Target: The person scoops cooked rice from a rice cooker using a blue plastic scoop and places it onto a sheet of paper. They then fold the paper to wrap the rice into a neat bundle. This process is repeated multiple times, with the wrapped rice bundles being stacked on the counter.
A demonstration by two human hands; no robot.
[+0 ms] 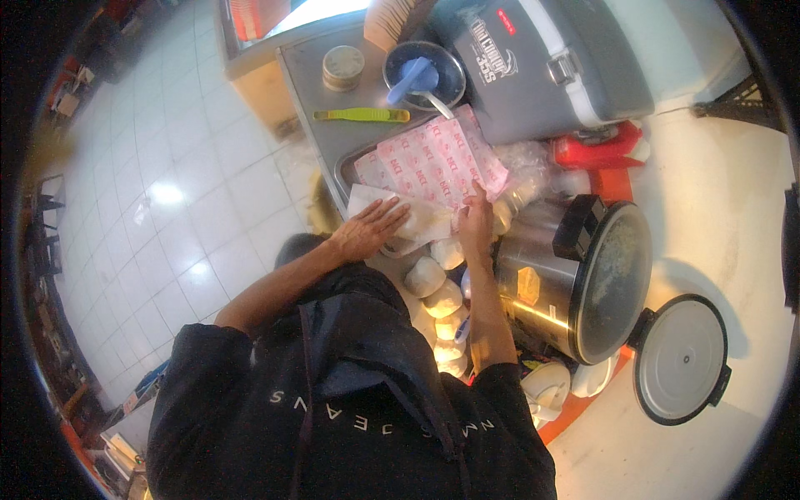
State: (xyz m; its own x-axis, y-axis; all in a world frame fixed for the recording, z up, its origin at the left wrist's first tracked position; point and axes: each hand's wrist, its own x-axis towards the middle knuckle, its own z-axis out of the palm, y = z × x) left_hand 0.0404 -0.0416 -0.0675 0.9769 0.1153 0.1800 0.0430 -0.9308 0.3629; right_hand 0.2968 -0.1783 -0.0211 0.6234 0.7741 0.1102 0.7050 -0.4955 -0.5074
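Observation:
My left hand (377, 226) lies flat, fingers a little apart, on a folded sheet of white wrapping paper (424, 220). At the paper's right end is my right hand (476, 219), its index finger pointing forward and the other fingers curled; whether it pinches the paper is unclear. Beneath and beyond is a stack of pink-and-white printed wrapping paper (425, 156) on a metal tray (345, 170). Several rounded white mounds (442, 299) sit in a row between my body and right forearm, partly hidden by that arm.
To the right stands a large rice cooker (540, 275), its lid (681, 359) open. Beyond the paper are yellow-green tongs (362, 115), a round lidded container (343, 67), and a dark bowl (459, 75) with a blue scoop (415, 78). A grey cooler box (519, 81) stands behind.

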